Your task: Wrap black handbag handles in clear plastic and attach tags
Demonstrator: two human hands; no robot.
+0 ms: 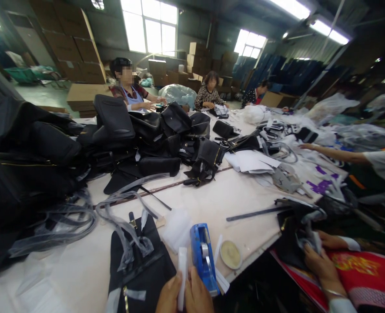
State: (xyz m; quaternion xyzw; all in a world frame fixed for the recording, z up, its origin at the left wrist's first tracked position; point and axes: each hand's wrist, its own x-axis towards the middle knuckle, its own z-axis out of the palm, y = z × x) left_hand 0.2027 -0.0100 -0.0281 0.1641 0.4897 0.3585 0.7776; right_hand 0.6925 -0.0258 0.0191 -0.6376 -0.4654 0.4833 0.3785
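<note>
Both my hands meet at the bottom middle, pinching a narrow folded white strip (182, 257) that stands upright between them. My left hand (169, 293) grips its left side, and my right hand (197, 292) closes on its right side. Just beyond my right hand sits a blue tape dispenser (197, 234) with a roll in it. To the left lies a black bag (153, 265) with gold hardware, its straps covered in clear plastic wrap (127, 243). A thin sheet of white foam (175, 228) rests behind the strip.
A round dish (230, 254) stands right of the dispenser, near the table edge. Black bags (159, 130) pile up across the left and back. White paper sheets (252, 161) lie farther right. Beside me, a co-worker's hands (319, 256) handle a black item; other people sit across the table.
</note>
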